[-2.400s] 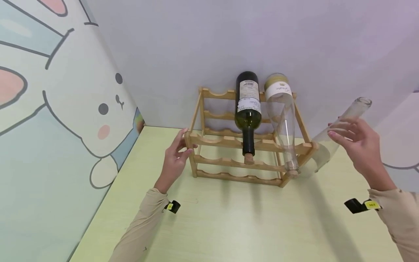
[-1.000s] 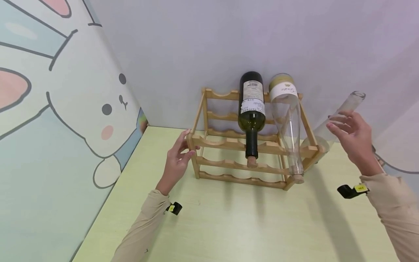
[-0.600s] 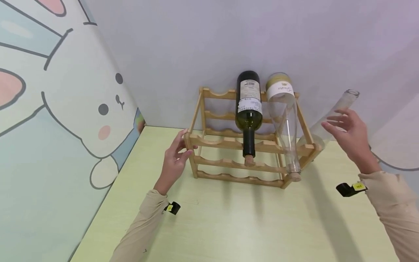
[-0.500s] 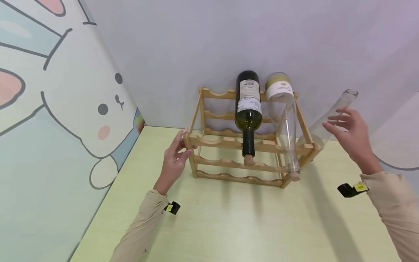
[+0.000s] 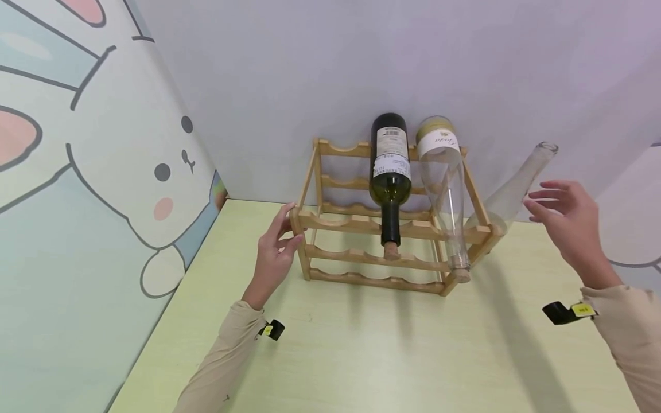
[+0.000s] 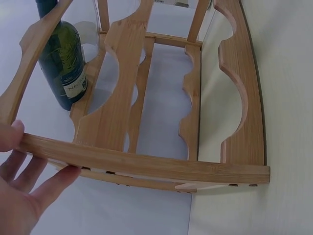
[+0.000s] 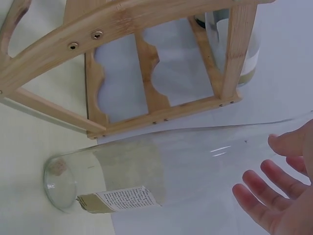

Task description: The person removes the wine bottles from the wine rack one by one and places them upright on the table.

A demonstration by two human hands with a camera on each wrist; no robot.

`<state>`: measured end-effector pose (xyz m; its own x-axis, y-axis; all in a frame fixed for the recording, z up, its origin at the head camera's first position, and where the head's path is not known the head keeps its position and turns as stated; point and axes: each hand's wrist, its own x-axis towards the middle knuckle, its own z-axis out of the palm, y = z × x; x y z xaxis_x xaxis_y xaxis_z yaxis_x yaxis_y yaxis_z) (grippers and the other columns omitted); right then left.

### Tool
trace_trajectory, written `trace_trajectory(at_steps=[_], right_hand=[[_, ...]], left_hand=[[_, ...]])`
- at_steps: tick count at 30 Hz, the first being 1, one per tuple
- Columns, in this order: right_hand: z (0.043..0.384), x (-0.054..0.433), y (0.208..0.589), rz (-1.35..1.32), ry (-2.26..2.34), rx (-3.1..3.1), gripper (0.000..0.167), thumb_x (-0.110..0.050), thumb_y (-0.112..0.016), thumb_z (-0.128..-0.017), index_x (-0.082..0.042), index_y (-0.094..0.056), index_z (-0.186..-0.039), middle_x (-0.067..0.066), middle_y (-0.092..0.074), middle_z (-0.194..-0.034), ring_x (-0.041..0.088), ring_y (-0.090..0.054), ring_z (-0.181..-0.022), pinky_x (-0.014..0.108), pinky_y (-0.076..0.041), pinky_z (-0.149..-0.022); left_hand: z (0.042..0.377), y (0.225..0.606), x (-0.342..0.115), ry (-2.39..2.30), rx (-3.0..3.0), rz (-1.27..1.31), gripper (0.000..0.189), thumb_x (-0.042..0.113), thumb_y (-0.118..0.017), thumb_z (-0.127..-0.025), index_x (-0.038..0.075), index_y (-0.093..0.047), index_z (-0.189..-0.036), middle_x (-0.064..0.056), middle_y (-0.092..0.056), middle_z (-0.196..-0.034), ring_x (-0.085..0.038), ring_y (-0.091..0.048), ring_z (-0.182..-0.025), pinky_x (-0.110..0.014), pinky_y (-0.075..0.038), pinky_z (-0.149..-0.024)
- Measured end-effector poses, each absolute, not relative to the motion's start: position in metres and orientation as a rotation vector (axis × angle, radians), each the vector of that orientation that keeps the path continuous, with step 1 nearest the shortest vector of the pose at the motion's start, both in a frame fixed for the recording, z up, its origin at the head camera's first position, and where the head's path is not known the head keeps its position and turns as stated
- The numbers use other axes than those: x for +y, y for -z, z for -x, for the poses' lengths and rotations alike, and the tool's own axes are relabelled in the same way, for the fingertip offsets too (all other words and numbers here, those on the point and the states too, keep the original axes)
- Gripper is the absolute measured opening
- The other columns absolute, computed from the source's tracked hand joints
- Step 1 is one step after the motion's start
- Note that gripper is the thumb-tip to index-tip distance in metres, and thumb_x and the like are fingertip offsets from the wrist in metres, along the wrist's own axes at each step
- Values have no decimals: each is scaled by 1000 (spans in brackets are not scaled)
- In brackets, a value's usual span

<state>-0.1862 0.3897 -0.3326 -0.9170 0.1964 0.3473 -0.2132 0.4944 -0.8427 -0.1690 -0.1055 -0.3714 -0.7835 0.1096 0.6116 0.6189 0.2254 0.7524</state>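
A wooden wine rack [image 5: 356,222] stands against the back wall. My left hand [image 5: 273,258] grips its left front post, thumb in front and fingers behind. On its top tier lie a dark green wine bottle [image 5: 391,166] and a clear corked bottle [image 5: 440,139], necks toward me. Right of the rack, an uncorked clear bottle [image 5: 524,180] stands on its base, looking tilted in the head view. Beside its neck hovers my right hand [image 5: 570,223], fingers loosely bent with a gap to the glass. In the right wrist view a small brown piece [image 7: 57,166] shows through the bottle's base.
The pale yellow table [image 5: 361,350] runs up to a grey-white wall [image 5: 268,103] behind the rack. A wall with a painted rabbit [image 5: 129,155] borders the left side. The rack's lower tiers hold no bottles.
The standing clear bottle has shifted left, closer to the rack, with my right hand around it. My right hand has since come away to the right. My left hand has stayed on the post.
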Motion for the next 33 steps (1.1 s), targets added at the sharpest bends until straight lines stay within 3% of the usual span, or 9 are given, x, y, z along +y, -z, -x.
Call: trace_trajectory(at_steps=[4, 16, 23, 29, 33], right_hand=[[176, 388, 331, -47, -1413, -2341, 31, -1, -64, -87, -16, -57, -113, -9, -62, -100, -3, -63, -81, 12, -52, -62], [145, 371, 325, -245, -1587, -2301, 31, 10, -61, -86, 1, -58, -115, 4, -64, -100, 6, -67, -81, 17, -54, -64], [133, 358, 330, -425, -1814, -2214, 37, 17, -59, -84, 12, -51, -119, 10, -65, -108, 13, -65, -92, 21, -55, -72], [127, 350, 339, -432, -1580, -2414, 43, 14, -62, -84, 7, -50, -124, 2, -62, -114, 8, -61, -101, 15, -51, -78], [126, 344, 347, -454, -1679, -2355, 45, 18, -61, -82, 8, -50, -124, 2, -61, -115, 9, -61, -102, 17, -52, -78]], left_hand=[[166, 368, -103, 1516, -2046, 629, 55, -12, -64, -83, -6, -44, -134, -23, -58, -110, -34, -60, -98, -45, -57, -71], [156, 358, -98, 1474, -1997, 505, 53, -19, -66, -76, -8, -52, -126, -22, -59, -109, -33, -61, -98, -43, -57, -69], [151, 352, -97, 1462, -2007, 456, 49, -18, -65, -77, -6, -54, -123, -21, -60, -106, -32, -62, -95, -40, -57, -70], [145, 346, -95, 1461, -1996, 426, 45, -19, -64, -77, -7, -55, -120, -22, -59, -105, -34, -61, -92, -36, -57, -70], [140, 340, -93, 1466, -1979, 413, 43, -20, -64, -76, -9, -55, -117, -25, -58, -102, -34, -60, -88, -30, -57, -69]])
